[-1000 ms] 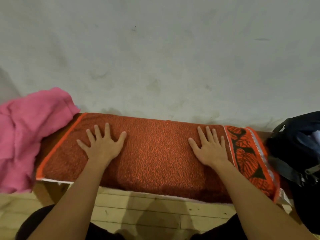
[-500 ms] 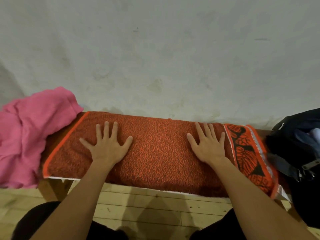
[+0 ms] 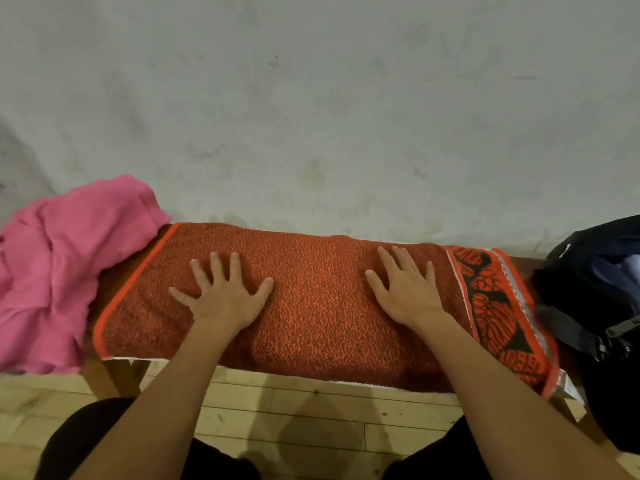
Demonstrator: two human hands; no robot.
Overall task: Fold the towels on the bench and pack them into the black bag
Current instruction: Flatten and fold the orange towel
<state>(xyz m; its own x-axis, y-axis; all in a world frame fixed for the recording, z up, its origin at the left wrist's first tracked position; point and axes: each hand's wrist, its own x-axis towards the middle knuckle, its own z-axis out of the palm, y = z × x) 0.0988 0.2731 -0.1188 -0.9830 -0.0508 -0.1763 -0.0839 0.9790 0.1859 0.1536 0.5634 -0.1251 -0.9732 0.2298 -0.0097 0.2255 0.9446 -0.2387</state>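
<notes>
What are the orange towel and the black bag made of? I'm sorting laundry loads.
The orange towel looks like cotton terry: nubby looped pile, flat woven leaf border. The black bag looks like smooth synthetic fabric, perhaps nylon, with a faint sheen and a zip.

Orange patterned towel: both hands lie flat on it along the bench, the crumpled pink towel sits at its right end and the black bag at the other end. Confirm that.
Not quite. In the head view the crumpled pink towel sits at the left end of the orange patterned towel, and the black bag at the right end. The left hand and right hand do lie flat on it along the bench.
</notes>
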